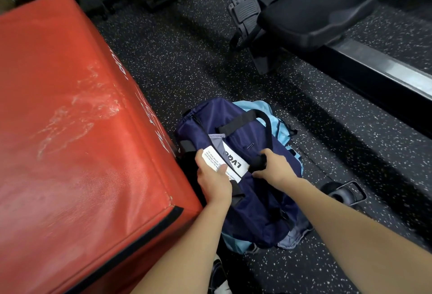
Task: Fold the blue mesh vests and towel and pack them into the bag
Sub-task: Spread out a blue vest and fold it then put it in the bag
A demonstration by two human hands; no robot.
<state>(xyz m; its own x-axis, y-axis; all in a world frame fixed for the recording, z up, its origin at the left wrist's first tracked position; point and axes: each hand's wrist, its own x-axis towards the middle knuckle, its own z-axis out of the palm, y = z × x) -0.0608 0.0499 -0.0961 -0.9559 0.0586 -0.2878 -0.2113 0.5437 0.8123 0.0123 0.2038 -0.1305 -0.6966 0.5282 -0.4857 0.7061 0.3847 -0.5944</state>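
A navy blue bag [254, 202] lies on the speckled floor beside a red padded box. Light blue fabric [277, 120] shows under and behind the bag, and more of it peeks out at the near end [236, 244]. My left hand [214, 180] holds the bag's white printed label between thumb and fingers. My right hand [272, 165] grips the black carry strap [258, 120] that arches over the bag. A grey-blue cloth edge [295, 235] sticks out at the bag's near right corner. Whether the light blue fabric is mesh cannot be told.
The red padded box [77, 130] fills the left side, touching the bag. A rowing machine with a black seat [313, 15] and metal rail [383, 69] runs across the upper right. A small wheel [343, 193] sits right of the bag. My shoe [218, 275] shows below.
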